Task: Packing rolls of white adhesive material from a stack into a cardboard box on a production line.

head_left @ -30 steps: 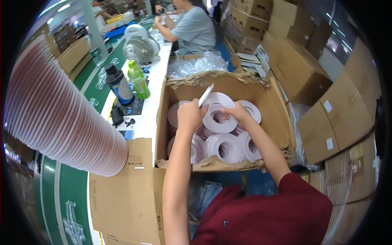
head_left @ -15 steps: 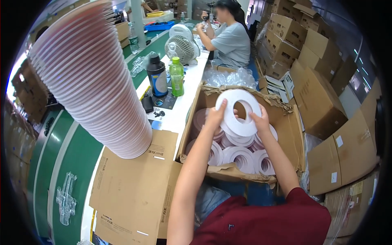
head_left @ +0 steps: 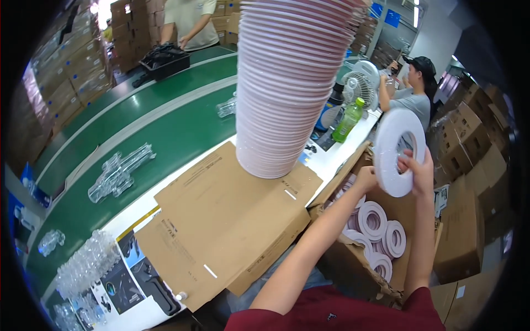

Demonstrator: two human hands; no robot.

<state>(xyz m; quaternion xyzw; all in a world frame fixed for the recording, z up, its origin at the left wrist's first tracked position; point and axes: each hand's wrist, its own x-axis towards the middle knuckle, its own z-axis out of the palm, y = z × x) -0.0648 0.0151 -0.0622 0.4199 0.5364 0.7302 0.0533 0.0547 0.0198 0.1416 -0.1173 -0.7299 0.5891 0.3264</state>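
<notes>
A thick white ring (head_left: 385,160) is held up above an open carton at the right; I cannot tell whether it is one piece or several pressed together. My right hand (head_left: 420,170) grips its right side, with fingers reaching into the hole. Closed at its lower left edge is my left hand (head_left: 366,180), its fingertips partly hidden. Below, more white rings (head_left: 371,220) lie in loose piles inside the carton (head_left: 349,263). To the left, a tall stack of white round-rimmed pieces (head_left: 279,105) stands on flattened brown cardboard (head_left: 226,220) on the table.
A green bottle (head_left: 348,120), a dark bottle and a white fan (head_left: 359,88) stand behind the stack. Clear plastic pieces (head_left: 121,172) lie on the green conveyor (head_left: 182,118). One person sits at the far right; another stands by a black bin (head_left: 165,63). Cartons are piled at right.
My view has swung left, bringing more of the conveyor into sight. The white ring has been lifted and tilted edge-on, and my left hand has slid to its lower edge.
</notes>
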